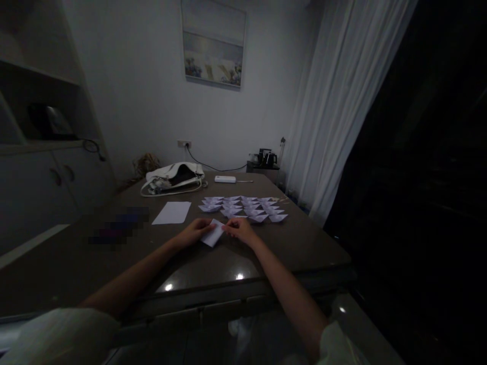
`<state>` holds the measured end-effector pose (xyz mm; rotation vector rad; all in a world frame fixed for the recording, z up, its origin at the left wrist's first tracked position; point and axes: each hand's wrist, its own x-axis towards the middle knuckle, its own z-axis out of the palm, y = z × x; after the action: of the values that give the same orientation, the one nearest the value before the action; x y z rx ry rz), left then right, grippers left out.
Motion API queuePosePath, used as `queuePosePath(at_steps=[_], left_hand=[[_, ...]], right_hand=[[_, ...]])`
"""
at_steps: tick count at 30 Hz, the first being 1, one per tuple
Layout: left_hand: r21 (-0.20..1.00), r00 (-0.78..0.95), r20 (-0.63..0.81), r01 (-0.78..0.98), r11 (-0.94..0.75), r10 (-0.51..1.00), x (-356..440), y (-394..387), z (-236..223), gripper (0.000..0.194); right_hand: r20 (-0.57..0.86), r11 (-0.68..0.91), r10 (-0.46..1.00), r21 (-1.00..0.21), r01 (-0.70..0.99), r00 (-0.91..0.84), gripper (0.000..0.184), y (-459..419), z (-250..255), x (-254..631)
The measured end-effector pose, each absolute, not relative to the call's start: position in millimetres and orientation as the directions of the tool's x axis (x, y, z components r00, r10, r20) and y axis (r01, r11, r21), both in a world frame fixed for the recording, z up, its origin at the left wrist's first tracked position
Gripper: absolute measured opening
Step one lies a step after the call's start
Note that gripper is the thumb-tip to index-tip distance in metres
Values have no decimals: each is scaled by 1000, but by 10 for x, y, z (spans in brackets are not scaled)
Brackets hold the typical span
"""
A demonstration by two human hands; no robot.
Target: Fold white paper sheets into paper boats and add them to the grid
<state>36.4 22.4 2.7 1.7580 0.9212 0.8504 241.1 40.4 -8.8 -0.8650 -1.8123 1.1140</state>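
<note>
A folded white sheet of paper [213, 236] is held between my two hands, tilted just above the near part of the table. My left hand [193, 231] grips its left side, thumb on top. On the other side, the fingers of my right hand [240, 229] pinch the upper right edge. Right behind my hands stand several folded paper boats [251, 207], lined up in rows. To the left of them lies a flat stack of white paper [172, 212].
A white handbag [175, 177] sits at the far left of the dark table [289, 248]. Near the back edge lies a white power bank-like device [225, 179] with a short cable. A blurred patch [119, 226] covers something at left. A white curtain [323, 101] hangs at right.
</note>
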Motion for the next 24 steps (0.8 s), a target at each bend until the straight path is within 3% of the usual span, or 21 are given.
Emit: queuePosePath(at_steps=[24], left_hand=[[941, 504, 119, 218, -259, 856, 363, 218, 7, 56]], right_hand=[[274, 354, 864, -927, 123, -422, 32, 383, -55, 2421]])
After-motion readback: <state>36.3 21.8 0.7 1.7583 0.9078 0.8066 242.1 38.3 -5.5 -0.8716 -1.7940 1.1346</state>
